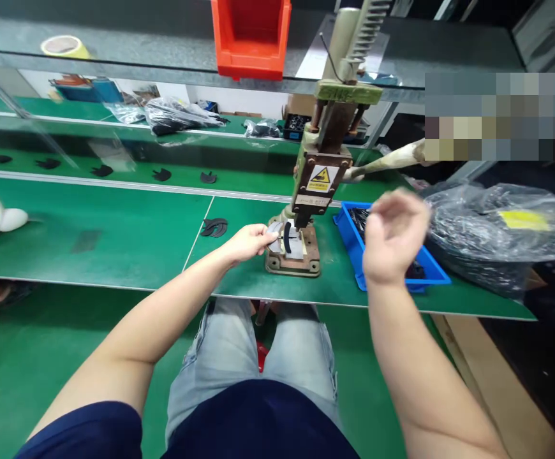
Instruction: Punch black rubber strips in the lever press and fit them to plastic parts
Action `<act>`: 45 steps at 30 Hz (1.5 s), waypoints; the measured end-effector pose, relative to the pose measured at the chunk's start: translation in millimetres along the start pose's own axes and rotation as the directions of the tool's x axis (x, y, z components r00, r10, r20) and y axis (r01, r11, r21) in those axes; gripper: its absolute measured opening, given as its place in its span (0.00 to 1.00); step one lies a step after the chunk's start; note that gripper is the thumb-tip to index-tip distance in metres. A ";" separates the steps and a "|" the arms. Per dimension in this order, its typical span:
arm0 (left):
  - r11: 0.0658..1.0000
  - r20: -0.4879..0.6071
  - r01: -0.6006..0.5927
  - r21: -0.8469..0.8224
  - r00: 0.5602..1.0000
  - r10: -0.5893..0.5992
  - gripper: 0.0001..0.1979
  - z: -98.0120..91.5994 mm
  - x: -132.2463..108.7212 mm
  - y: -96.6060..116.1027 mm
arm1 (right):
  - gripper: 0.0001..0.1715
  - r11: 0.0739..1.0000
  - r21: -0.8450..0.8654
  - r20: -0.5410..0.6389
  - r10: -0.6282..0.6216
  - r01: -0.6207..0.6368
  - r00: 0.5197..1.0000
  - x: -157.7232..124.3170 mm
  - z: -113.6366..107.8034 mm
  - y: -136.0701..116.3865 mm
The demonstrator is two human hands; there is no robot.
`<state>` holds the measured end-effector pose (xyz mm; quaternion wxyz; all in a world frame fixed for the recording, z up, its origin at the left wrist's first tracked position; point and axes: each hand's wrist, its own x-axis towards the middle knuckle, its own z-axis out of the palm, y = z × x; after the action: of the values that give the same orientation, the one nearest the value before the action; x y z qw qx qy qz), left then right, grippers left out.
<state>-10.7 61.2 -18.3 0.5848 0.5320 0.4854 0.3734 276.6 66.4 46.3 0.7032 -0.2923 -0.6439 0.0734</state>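
Observation:
My left hand point(253, 241) pinches the edge of a grey flat piece point(274, 237) at the base of a hand press point(318, 172). On the press's fixture, just beyond my fingertips, lies a black curved strip point(287, 238). Over the near side of a blue bin point(433, 271) hangs my right hand point(395, 236), blurred, its fingers loosely curled and apart from the thumb. Nothing shows in it. The bin holds black parts, partly hidden behind that hand. Left of the press, a few black curved pieces point(215, 227) lie together on the green bench.
The press lever point(392, 159) sticks out to the right. Large plastic bags point(507, 223) lie beyond the bin. Several black parts point(161, 174) sit in a row on the strip behind the bench. An orange bin point(251, 64) and a tape roll point(64, 46) rest on the shelf above.

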 end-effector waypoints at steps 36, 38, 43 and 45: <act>0.901 -0.021 -0.237 0.362 0.965 0.263 0.14 26.4 -78.8 -15.5 | 0.09 0.986 -0.125 0.662 0.003 0.106 0.750 -144.2 21.6 -41.6; 0.956 0.023 -0.155 0.248 0.988 0.154 0.16 24.5 -74.5 -17.5 | 0.09 0.987 -0.116 0.669 -0.003 0.107 0.743 -145.2 20.6 -41.7; 0.916 -0.037 -0.126 0.381 0.988 0.151 0.18 30.9 -73.5 -15.8 | 0.08 0.976 -0.169 0.684 0.016 0.138 0.729 -151.3 23.2 -38.1; 0.867 -0.061 -0.174 0.467 0.972 0.228 0.16 34.3 -72.8 -16.0 | 0.07 0.973 -0.190 0.673 0.032 0.131 0.739 -152.7 23.7 -36.7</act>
<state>2.9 -19.6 -22.9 0.3718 0.6805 0.5341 0.3370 219.7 -29.4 -67.0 0.3880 -0.3066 -0.8653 0.0816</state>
